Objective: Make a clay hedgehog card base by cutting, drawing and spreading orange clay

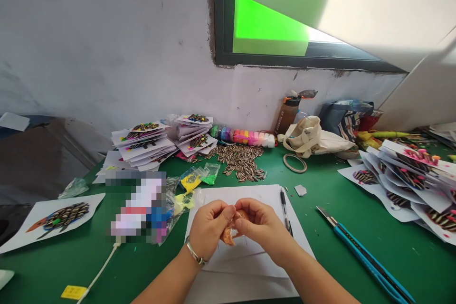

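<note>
Curled nearly closed, my left hand (pixel 207 230) and right hand (pixel 261 230) pinch an orange packet (pixel 228 236) above white paper (pixel 263 194), toward the worktop (pixel 409 256)'s near edge. I judge it light, soft and slippery, best gripped by its plastic edges. Beyond, one clear bag (pixel 191 180) holds yellow material, another bag (pixel 211 176) green; along the back edge, a long pack (pixel 244 137) contains many colours.

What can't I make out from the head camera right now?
All in the head view:
Orange packet: partly hidden by the left hand and right hand.
Pixelated item: detail lost to pixelation.
White object: cut off by the left edge.
Paper stack: cut off by the right edge.
</note>
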{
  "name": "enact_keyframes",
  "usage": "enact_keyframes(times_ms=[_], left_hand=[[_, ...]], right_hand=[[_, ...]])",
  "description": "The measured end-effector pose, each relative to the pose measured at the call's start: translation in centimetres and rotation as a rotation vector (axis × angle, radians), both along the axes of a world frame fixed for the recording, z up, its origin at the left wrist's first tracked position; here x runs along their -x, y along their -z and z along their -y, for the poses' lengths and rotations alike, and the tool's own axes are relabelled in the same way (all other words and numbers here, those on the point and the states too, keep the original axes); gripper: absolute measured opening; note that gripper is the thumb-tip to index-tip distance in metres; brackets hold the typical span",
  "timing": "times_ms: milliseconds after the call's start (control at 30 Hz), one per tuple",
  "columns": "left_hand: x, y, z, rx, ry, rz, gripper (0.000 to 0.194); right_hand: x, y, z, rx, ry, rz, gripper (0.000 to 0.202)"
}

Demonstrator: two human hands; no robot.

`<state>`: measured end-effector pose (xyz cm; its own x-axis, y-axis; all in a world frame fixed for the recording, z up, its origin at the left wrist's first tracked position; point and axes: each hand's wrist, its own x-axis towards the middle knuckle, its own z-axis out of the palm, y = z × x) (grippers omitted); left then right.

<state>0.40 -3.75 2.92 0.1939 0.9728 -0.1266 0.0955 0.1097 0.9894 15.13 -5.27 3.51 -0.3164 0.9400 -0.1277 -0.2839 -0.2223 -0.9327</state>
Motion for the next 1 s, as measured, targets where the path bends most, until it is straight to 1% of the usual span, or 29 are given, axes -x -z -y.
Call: enact_keyframes(times_ms=[133,200,267,367,467,533,633,767,867,1000], left_hand=[[-0.1,-0.13,0.24,-0.089,-0.014,-0.097,0.039],[-0.08,-0.17,0.16,-0.085,-0.008,-0.101,0.04],[-0.04,-0.16,-0.01,-0.045,0.014,-0.056,0.044],[-0.01,-0.13,-0.26,0.048,0.069,0.067,0.05],[-0.05,-0.17,-0.39,0.101,0.079,0.126,0.047],[-0.04,-0.18,-0.42,0.082,0.038,0.099,0.045],[0.03,-0.13,-0.44,0.004,-0.032,0.026,0.042],[0.01,-0.04,-0.3,-0.054,-0.055,-0.029,0.04],[-0.13,-0.01,-0.19,-0.041,-0.032,-0.023,0.041],[-0.26,0.17,-0.28,0.09,0.082,0.134,0.046]], right_hand=[[0.17,-0.18,0.12,0.094,-0.009,-0.043,0.028],[0.24,-0.18,0.13,0.106,0.014,-0.048,0.032],[0.26,-0.13,0.06,0.097,0.045,-0.049,0.031],[0.16,0.01,-0.11,0.068,0.089,-0.025,0.028],[0.08,0.09,-0.19,0.038,0.137,0.002,0.03],[0.07,0.09,-0.14,0.029,0.113,-0.014,0.031],[0.09,0.08,-0.03,0.059,0.044,-0.064,0.032],[0.17,0.1,0.08,0.107,0.014,-0.069,0.027],[0.4,0.18,0.14,0.112,0.037,-0.019,0.02],[0.56,0.54,0.03,0.082,0.118,-0.04,0.017]])
